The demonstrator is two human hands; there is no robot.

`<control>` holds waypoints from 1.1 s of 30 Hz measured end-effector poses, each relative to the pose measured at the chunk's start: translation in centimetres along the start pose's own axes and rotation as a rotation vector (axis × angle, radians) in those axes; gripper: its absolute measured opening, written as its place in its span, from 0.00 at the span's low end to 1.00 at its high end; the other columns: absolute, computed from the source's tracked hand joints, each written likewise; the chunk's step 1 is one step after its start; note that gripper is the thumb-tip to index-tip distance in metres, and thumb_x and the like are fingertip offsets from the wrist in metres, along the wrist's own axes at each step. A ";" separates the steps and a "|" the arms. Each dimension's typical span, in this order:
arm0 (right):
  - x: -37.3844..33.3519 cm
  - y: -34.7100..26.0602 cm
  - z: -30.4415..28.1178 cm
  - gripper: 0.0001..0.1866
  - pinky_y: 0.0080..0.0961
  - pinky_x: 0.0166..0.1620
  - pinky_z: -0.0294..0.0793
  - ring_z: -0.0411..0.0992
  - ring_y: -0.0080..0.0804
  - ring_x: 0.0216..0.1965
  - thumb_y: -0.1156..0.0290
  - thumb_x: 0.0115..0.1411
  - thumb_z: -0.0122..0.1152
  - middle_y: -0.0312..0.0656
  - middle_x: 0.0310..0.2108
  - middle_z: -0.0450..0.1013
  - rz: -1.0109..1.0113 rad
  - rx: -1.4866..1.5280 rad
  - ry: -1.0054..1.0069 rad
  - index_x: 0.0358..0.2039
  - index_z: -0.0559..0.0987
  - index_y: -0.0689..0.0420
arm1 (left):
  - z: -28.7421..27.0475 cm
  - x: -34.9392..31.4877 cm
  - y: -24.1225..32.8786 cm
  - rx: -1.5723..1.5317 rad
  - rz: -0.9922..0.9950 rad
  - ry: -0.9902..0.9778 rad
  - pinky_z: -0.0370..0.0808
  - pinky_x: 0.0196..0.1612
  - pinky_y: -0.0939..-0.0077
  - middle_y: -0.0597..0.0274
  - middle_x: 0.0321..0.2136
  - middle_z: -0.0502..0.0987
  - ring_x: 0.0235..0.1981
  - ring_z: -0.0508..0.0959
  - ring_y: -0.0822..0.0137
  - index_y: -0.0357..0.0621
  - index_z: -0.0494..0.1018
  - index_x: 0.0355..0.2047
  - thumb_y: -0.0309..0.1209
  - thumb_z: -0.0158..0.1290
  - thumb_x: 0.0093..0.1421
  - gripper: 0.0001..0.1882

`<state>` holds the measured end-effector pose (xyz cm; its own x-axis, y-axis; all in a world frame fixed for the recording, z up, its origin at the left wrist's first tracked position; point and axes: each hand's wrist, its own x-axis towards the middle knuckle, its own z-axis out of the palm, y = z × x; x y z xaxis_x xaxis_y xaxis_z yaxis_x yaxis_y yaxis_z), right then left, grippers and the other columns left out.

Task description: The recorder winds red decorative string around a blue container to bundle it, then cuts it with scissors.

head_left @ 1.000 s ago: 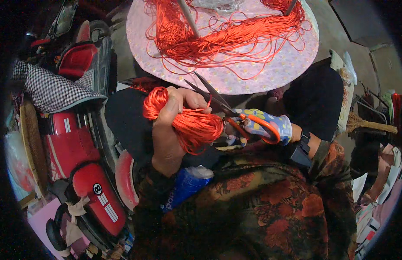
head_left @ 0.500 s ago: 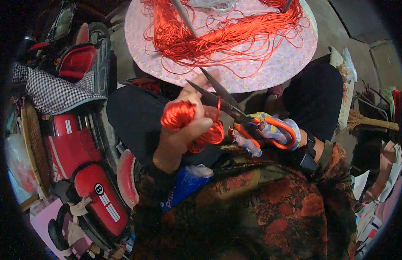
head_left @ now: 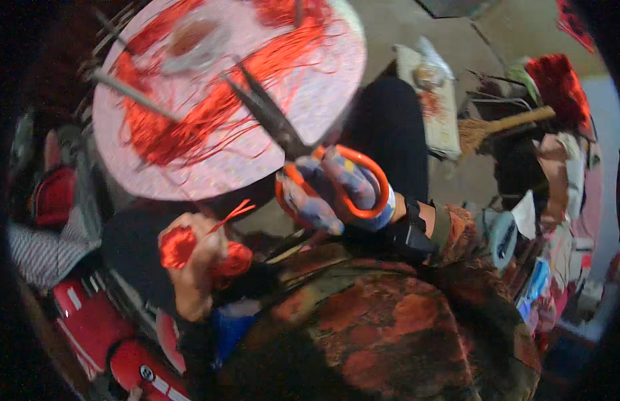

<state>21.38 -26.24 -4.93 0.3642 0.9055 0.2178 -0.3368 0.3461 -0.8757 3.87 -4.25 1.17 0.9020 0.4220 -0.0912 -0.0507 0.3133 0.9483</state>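
Observation:
In my left hand, closed in a fist, is a small bundle of red cord. Short cord ends stick up above the fist. My right hand, its fingers covered in patterned cloth, grips large scissors by their orange handles. The dark blades point up and away over the table's edge, slightly parted, with nothing seen between them. They are apart from the bundle. On the round table lies a long loose hank of red cord around upright rods.
A clear plastic bag sits on the table inside the ring of cord. Red and black seat-like parts crowd the left side. At the right are a straw broom, a pale sack and piled papers and cloth.
The view has swung to the right. My right hand has drawn the scissors away from the cord bundle, and their blades are closer together. Loose cord ends now stick up from my left fist.

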 end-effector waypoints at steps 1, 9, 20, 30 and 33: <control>-1.9 -0.6 -1.3 0.20 0.25 0.45 0.75 0.74 0.30 0.40 0.62 0.70 0.44 0.44 0.45 0.73 -0.031 -0.334 0.215 0.57 0.68 0.60 | 0.7 0.0 0.5 -0.003 -0.029 0.009 0.66 0.26 0.77 0.65 0.18 0.64 0.19 0.67 0.72 0.45 0.61 0.20 0.25 0.54 0.55 0.12; -8.2 -13.6 -15.2 0.18 0.34 0.39 0.76 0.77 0.43 0.34 0.57 0.61 0.58 0.46 0.35 0.77 0.129 -1.914 0.893 0.42 0.77 0.58 | 2.6 0.5 1.0 0.008 -0.065 -0.036 0.66 0.29 0.74 0.63 0.20 0.64 0.21 0.65 0.72 0.44 0.60 0.21 0.23 0.51 0.56 0.12; -21.9 -7.4 -19.9 0.20 0.36 0.42 0.76 0.77 0.46 0.39 0.60 0.51 0.66 0.49 0.37 0.78 0.613 -1.720 1.127 0.43 0.78 0.55 | 2.2 1.0 -0.1 0.003 -0.104 0.027 0.67 0.28 0.78 0.63 0.20 0.63 0.20 0.65 0.73 0.44 0.60 0.24 0.26 0.51 0.57 0.10; -20.6 -8.1 -25.0 0.23 0.37 0.46 0.75 0.76 0.48 0.43 0.62 0.50 0.65 0.52 0.40 0.77 0.870 -1.597 1.399 0.48 0.77 0.51 | 3.0 1.3 -0.5 0.067 -0.129 0.033 0.64 0.26 0.79 0.65 0.20 0.61 0.20 0.62 0.74 0.46 0.60 0.24 0.30 0.52 0.56 0.11; -20.8 -7.9 -25.4 0.23 0.37 0.44 0.76 0.77 0.49 0.41 0.64 0.50 0.65 0.51 0.39 0.77 0.847 -1.658 1.316 0.48 0.77 0.51 | 2.8 1.4 -0.4 0.085 -0.136 0.010 0.62 0.26 0.79 0.66 0.20 0.60 0.20 0.61 0.74 0.46 0.60 0.24 0.31 0.52 0.56 0.11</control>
<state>38.54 -54.03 -13.43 0.9870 -0.1584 0.0272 -0.1493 -0.9665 -0.2089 6.37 -6.16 1.50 0.8936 0.3893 -0.2234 0.1085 0.2956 0.9491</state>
